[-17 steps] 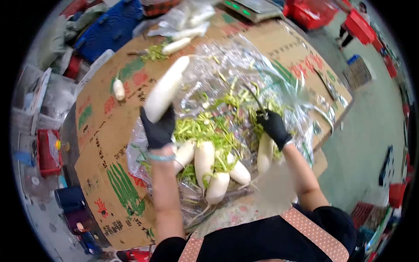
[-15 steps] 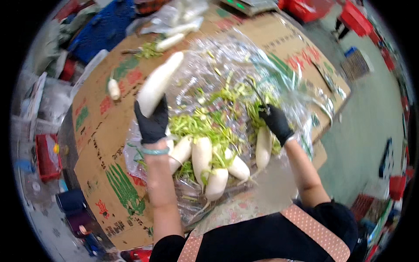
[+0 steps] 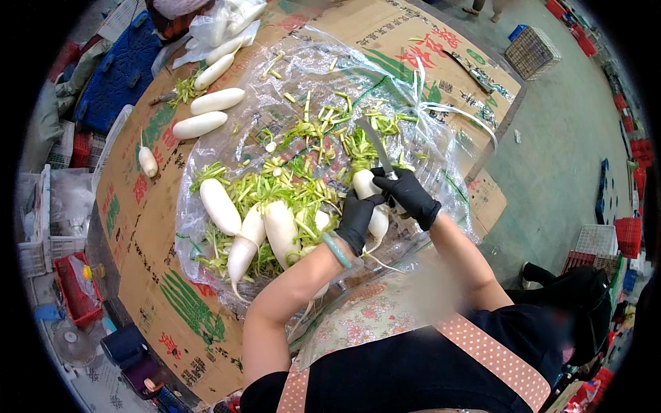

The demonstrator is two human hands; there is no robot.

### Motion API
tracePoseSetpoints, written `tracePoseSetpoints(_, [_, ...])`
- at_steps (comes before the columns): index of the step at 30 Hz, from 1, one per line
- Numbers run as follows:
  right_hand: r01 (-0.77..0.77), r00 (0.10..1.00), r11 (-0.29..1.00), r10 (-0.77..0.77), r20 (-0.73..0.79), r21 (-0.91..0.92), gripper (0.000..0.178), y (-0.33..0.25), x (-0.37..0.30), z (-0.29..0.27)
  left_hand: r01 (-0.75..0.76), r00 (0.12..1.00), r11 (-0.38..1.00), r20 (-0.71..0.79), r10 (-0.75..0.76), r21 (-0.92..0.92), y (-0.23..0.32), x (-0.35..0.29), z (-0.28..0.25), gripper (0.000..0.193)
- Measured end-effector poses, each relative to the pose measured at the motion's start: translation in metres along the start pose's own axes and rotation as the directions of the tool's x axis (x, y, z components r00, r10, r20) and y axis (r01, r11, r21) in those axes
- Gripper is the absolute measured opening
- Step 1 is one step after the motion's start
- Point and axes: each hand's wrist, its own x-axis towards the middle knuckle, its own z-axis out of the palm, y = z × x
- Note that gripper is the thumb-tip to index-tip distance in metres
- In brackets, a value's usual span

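Observation:
My left hand [image 3: 357, 219], in a black glove, grips a white radish [image 3: 365, 183] from its left side. The radish's leafy end points away from me and its thin root trails towards me. In my gloved right hand [image 3: 407, 195] is a knife [image 3: 374, 143], its blade pointing up and left over the cut greens beside the radish's leafy end. To the left lie more white radishes, one plump radish [image 3: 220, 206] and another radish [image 3: 280, 233] among them, on chopped green stems [image 3: 303, 189]. My left forearm partly hides others near me.
Clear plastic sheeting [image 3: 275, 89] covers part of the printed cardboard [image 3: 138, 237]. Bare radishes [image 3: 217, 101] lie at the upper left, near a small radish [image 3: 147, 161]. A second knife [image 3: 468, 71] rests at the upper right. A wire-like basket [image 3: 532, 52] stands on the floor.
My left hand has let go of the raised radish and moved right, onto another one beside my right hand. Bare radishes now lie in a row at the upper left. The view has shifted.

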Motion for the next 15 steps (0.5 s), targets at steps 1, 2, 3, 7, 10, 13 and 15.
tracePoseSetpoints(1, [0.033,0.998,0.996,-0.037,0.050,0.080,0.030,0.002,-0.001,0.003,0.056,0.998,0.998,0.016,-0.057,0.017,0.003,-0.002,-0.003,0.031])
tracePoseSetpoints(2, [0.058,0.997,0.993,-0.064,0.050,0.104,0.029,-0.002,-0.002,0.004,0.052,0.999,0.999,0.000,-0.052,0.002,0.011,-0.008,-0.003,0.033])
tracePoseSetpoints(3, [0.083,0.995,0.988,-0.089,0.047,0.131,0.029,-0.010,-0.007,0.003,0.049,0.999,0.999,-0.016,-0.050,-0.010,0.023,-0.020,-0.001,0.035])
tracePoseSetpoints(7, [0.520,0.854,0.840,-0.513,0.089,-0.152,0.025,-0.050,-0.026,0.002,-0.315,0.942,0.911,-0.030,0.334,0.265,0.063,-0.054,-0.006,0.048])
tracePoseSetpoints(10, [0.726,0.648,0.524,-0.738,0.189,-0.445,0.029,-0.063,-0.032,0.006,-0.448,0.845,0.721,-0.014,0.535,0.528,0.078,-0.071,-0.018,0.056])
tracePoseSetpoints(13, [0.749,0.553,0.331,-0.790,0.266,-0.574,0.032,-0.078,-0.037,0.010,-0.509,0.764,0.555,0.048,0.644,0.658,0.079,-0.086,-0.024,0.057])
tracePoseSetpoints(15, [0.753,0.524,0.248,-0.787,0.327,-0.610,0.031,-0.076,-0.035,0.013,-0.516,0.773,0.587,0.044,0.632,0.624,0.079,-0.097,-0.020,0.057])
